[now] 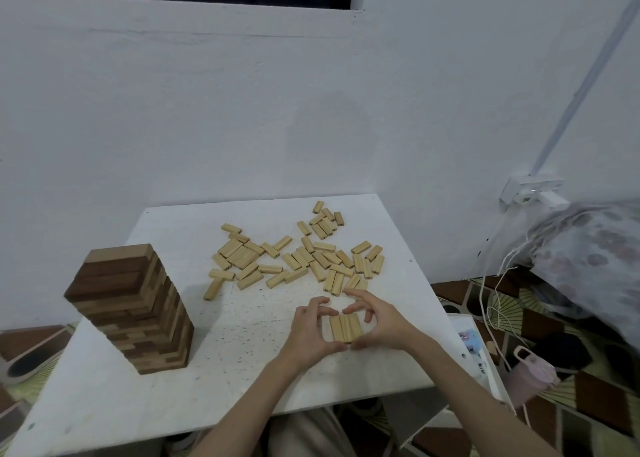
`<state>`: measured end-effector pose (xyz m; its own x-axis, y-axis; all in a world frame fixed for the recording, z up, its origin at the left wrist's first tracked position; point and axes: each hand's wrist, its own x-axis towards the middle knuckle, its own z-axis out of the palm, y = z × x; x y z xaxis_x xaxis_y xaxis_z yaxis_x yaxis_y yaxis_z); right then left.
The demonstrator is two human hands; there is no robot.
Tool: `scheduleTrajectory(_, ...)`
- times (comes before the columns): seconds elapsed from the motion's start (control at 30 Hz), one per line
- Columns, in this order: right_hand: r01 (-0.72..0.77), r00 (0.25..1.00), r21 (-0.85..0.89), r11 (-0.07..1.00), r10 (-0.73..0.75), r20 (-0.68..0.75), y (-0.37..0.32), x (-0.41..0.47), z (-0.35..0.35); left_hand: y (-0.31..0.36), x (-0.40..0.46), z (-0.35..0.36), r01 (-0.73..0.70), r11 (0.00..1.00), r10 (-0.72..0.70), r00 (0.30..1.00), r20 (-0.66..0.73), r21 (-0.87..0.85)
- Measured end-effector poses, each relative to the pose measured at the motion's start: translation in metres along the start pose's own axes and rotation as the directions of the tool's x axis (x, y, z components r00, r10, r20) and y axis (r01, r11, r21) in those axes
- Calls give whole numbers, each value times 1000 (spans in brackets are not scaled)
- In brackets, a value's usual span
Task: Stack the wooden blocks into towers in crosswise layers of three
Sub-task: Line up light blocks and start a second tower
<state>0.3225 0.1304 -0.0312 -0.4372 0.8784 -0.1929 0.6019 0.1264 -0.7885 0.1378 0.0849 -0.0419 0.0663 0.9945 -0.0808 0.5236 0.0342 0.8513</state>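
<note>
Three light wooden blocks lie side by side as one flat row on the white table, near its front right. My left hand cups the row from the left, with fingers curled over its far end and thumb at its near end. My right hand cups it from the right in the same way. Many loose light blocks lie scattered across the far half of the table. A tall finished tower of dark and light crosswise layers stands at the table's left.
A white wall rises just behind the table. On the patterned floor to the right are a white box, a pink bottle, white cables and a wall socket. A floral cushion lies at far right.
</note>
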Motion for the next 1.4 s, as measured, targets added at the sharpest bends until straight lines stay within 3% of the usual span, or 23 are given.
scheduleTrajectory(0.8, -1, 1000, 3, 1000, 1, -13, -6, 0, -4, -2, 8, 7, -5, 995, 6, 1000, -4, 98)
scheduleTrajectory(0.97, -3, 1000, 46, 999, 4, -3, -8, -2, -14, 7, 4, -1, 13, 1000, -14, 1000, 23, 5)
scheduleTrajectory(1.07, 1, 994, 103, 995, 11, -109, -12, 2, -30, 18, 10, -18, 25, 999, -27, 999, -42, -39)
scheduleTrajectory(1.13, 6, 977, 116, 993, 20, -214, -16, 7, -36, 18, 21, -30, -44, 998, 49, 992, -118, 42)
scheduleTrajectory(1.2, -4, 948, 73, 997, 27, -316, -22, 15, -34, 11, 35, -35, -148, 962, 180, 976, -124, 229)
scheduleTrajectory(1.3, -52, 938, -175, 983, -12, -345, -25, 24, -20, -1, 50, -24, -282, 836, 333, 943, -26, 470)
scheduleTrajectory(1.4, -118, 937, -395, 911, -31, -349, -23, 32, -9, -10, 64, -10, -328, 732, 341, 935, 96, 597)
